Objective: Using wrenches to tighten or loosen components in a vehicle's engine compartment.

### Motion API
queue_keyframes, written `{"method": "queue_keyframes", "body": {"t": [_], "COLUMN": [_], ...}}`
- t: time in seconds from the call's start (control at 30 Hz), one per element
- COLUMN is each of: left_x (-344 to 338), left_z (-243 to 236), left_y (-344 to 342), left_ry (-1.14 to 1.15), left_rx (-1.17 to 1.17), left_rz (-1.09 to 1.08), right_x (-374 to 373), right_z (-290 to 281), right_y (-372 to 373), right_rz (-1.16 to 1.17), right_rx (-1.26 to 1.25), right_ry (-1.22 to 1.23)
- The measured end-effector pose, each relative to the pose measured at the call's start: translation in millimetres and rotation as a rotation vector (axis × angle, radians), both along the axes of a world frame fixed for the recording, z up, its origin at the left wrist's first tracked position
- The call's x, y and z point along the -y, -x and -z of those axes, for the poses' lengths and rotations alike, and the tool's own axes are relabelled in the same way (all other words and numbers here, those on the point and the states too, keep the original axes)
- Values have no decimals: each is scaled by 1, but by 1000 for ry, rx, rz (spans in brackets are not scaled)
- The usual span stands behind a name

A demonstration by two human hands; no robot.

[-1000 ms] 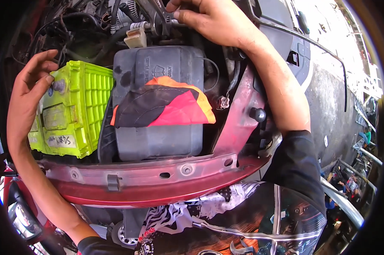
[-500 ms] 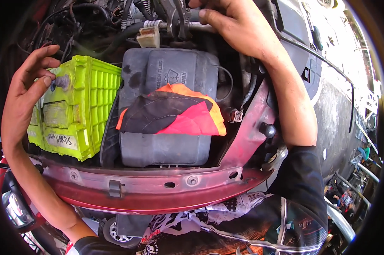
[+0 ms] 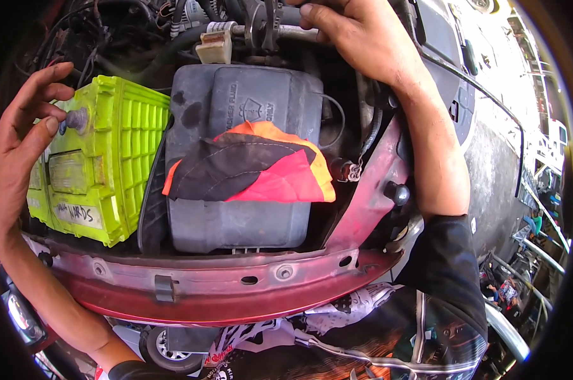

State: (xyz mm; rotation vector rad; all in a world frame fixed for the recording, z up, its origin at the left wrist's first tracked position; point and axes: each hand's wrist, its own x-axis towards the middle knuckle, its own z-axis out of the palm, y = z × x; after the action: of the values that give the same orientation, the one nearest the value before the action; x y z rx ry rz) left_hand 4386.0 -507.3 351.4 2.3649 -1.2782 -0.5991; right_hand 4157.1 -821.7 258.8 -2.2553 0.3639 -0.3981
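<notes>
My left hand (image 3: 30,120) is at the lime-green car battery (image 3: 99,164), fingers bent and apart. Its thumb is by the grey terminal post (image 3: 77,119), and I see nothing held in it. My right hand (image 3: 353,31) reaches to the top edge over the engine, beside a dark metal bracket-like part (image 3: 261,25). The thumb shows, but the frame cuts off the other fingers, so any grip is hidden. Between my arms, a black, red and orange cloth (image 3: 255,171) lies on the grey washer fluid reservoir (image 3: 236,225), touched by neither hand.
A dark red front crossmember (image 3: 204,275) runs between my body and the bay. An off-white connector (image 3: 215,48) sits behind the reservoir. An unplugged-looking connector (image 3: 350,171) hangs at its right. Hoses and wires fill the back. A wheel (image 3: 169,348) shows below.
The view has shifted slightly, so the battery and reservoir sit a little farther left. My left hand stays by the terminal and my right hand stays over the engine.
</notes>
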Motion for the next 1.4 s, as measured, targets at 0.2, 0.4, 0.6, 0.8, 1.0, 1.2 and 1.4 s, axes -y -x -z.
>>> {"method": "queue_keyframes", "body": {"t": [0.2,0.4,0.6,0.8,1.0,1.2,1.4], "left_x": [2,4,10,2,9,4,5], "left_z": [-2,-7,-12,-6,-11,-18,-21], "left_y": [3,9,17,10,22,24,27], "left_ry": [-76,-151,-182,74,-26,23,-1], "left_rx": [48,109,54,-147,-111,-112,-103], "left_rz": [3,14,-12,2,-98,-80,-85], "right_x": [-1,-3,-11,4,-3,-4,-4], "right_z": [0,-2,-15,11,9,10,9], "right_y": [2,2,-3,4,3,4,5], "right_rz": [-9,-21,53,-48,-15,-59,-58], "right_rx": [-50,-70,-205,-61,-127,-29,-97], "right_ry": [14,15,19,144,131,142,115]}}
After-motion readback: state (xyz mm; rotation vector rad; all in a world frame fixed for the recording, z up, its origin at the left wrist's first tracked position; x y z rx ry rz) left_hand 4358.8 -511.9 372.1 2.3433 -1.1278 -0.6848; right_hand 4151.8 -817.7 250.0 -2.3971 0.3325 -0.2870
